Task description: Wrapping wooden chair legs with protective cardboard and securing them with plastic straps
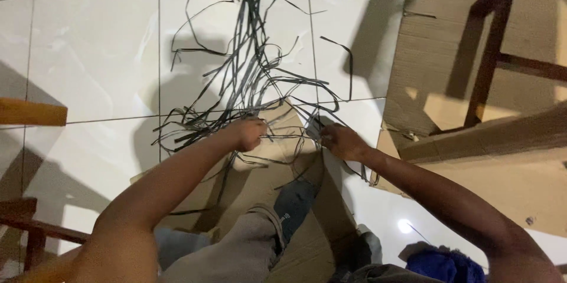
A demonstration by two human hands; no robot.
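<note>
A tangle of several thin dark strips [248, 76] spreads over the white tiled floor and narrows toward my hands. My left hand [247, 134] is closed around a few of these strips near the edge of a brown cardboard sheet [283, 135]. My right hand [341, 141] pinches strip ends and a small dark piece just right of the cardboard's corner. Both forearms reach in from the bottom of the view. My leg in grey trousers [248, 241] lies on the cardboard below the hands.
A large flattened cardboard box [437, 53] lies at the upper right under a dark wooden chair frame [490, 53]. More wooden furniture parts sit at the left edge [29, 112] and lower left [23, 224]. Blue cloth [443, 262] shows at the bottom right.
</note>
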